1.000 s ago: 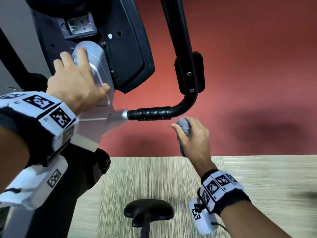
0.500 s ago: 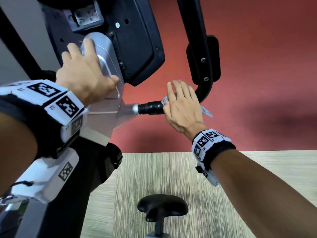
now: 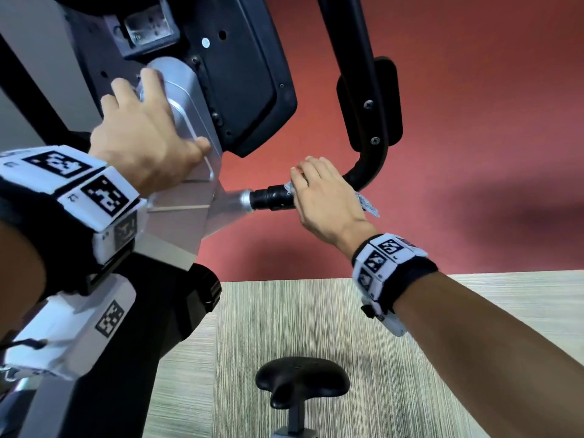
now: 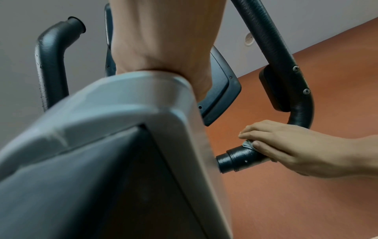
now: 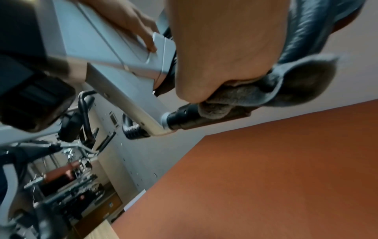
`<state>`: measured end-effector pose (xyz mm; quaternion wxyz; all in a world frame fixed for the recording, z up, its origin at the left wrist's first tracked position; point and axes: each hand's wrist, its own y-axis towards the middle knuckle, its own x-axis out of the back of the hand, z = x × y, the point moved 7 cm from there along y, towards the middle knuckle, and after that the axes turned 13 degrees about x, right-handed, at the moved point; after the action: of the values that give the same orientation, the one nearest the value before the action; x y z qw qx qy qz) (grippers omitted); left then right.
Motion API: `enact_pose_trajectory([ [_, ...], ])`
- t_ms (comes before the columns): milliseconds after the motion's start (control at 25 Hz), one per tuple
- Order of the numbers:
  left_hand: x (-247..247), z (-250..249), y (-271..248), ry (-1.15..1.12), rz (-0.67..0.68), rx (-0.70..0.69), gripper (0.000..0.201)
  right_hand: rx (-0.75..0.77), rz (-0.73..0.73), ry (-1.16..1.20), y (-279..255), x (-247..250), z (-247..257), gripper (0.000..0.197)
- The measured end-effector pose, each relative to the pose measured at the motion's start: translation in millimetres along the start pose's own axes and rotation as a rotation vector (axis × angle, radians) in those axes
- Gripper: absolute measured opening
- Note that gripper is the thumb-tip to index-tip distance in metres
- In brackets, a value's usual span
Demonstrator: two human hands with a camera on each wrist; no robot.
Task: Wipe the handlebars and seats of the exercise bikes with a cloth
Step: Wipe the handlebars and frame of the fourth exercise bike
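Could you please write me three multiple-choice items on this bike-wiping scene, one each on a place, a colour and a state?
1. Where does the left hand rest?
A. on the seat
B. on the silver column
C. on the floor

2. What colour is the cloth?
A. grey
B. yellow
C. red

3. What is the right hand doing?
A. hanging free
B. gripping the seat
C. holding the cloth around the handlebar

Answers:
1 B: the head view shows its palm and fingers on the silver column.
2 A: the right wrist view shows grey fabric.
3 C: its fingers wrap the bar with cloth showing beneath them.
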<state>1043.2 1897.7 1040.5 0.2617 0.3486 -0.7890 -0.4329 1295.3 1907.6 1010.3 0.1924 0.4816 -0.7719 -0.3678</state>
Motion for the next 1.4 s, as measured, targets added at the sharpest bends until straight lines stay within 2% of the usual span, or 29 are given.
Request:
enact_pose_trajectory([
  [80, 1, 0, -1, 0.001, -0.002, -0.001, 0.083, 0.062, -0.080, 0.011, -15, 1, -6, 0.045],
  [160, 0, 0, 0, 0.002, -0.005, -0.003, 0.082, 0.007, -0.115, -0.054, -19, 3, -9, 0.042],
  [200, 0, 0, 0, 0.001, -0.004, -0.003, 0.082, -0.046, -0.089, -0.085, -12, 3, -7, 0.045],
  [280, 0, 1, 1, -0.002, -0.001, -0.002, 0.083, -0.097, 0.069, -0.076, 10, -7, 6, 0.059],
  [360, 0, 2, 1, -0.013, -0.002, 0.000, 0.083, -0.041, 0.155, -0.050, 23, -17, 18, 0.068],
  [400, 1, 2, 1, -0.019, -0.002, 0.002, 0.083, 0.011, 0.133, -0.058, 21, -17, 18, 0.066],
  [480, 1, 1, 1, -0.022, 0.003, -0.002, 0.084, 0.068, -0.010, -0.100, 5, -14, 7, 0.059],
  [560, 1, 1, 1, -0.022, 0.006, -0.007, 0.085, -0.076, -0.091, -0.101, -1, -10, -2, 0.055],
  [640, 1, 2, 1, -0.016, 0.009, -0.002, 0.085, -0.220, -0.062, -0.085, 12, -13, 5, 0.055],
  [720, 1, 2, 1, -0.012, 0.007, 0.002, 0.084, -0.104, -0.005, -0.070, 26, -24, 23, 0.057],
  [800, 1, 2, 1, -0.012, 0.006, 0.002, 0.083, 0.076, -0.024, -0.096, 20, -24, 23, 0.058],
  [840, 1, 1, 1, -0.012, 0.007, 0.000, 0.083, 0.083, -0.053, -0.107, 13, -20, 15, 0.057],
  [880, 1, 1, 1, -0.015, 0.007, 0.001, 0.083, 0.016, -0.076, -0.115, 9, -16, 6, 0.055],
  [960, 0, 1, 1, -0.018, 0.007, 0.002, 0.082, -0.209, -0.085, -0.124, 11, -9, 1, 0.053],
  [1000, 1, 0, 1, -0.016, 0.003, 0.000, 0.082, -0.254, -0.060, -0.123, 21, -12, 9, 0.053],
  [1040, 1, 1, 2, -0.013, -0.001, -0.002, 0.082, -0.221, -0.006, -0.102, 34, -20, 24, 0.054],
  [1120, 1, 1, 1, -0.013, -0.006, 0.000, 0.082, -0.055, 0.060, -0.075, 45, -31, 48, 0.058],
  [1240, 1, 0, 1, -0.028, 0.004, -0.004, 0.082, 0.101, -0.008, -0.144, 14, -24, 32, 0.058],
  [1320, 0, 1, 2, -0.028, 0.012, -0.008, 0.081, 0.105, -0.051, -0.202, -10, -22, 22, 0.055],
  [1400, 0, 1, 3, -0.017, 0.009, -0.010, 0.080, 0.010, -0.040, -0.205, -1, -19, 24, 0.055],
])
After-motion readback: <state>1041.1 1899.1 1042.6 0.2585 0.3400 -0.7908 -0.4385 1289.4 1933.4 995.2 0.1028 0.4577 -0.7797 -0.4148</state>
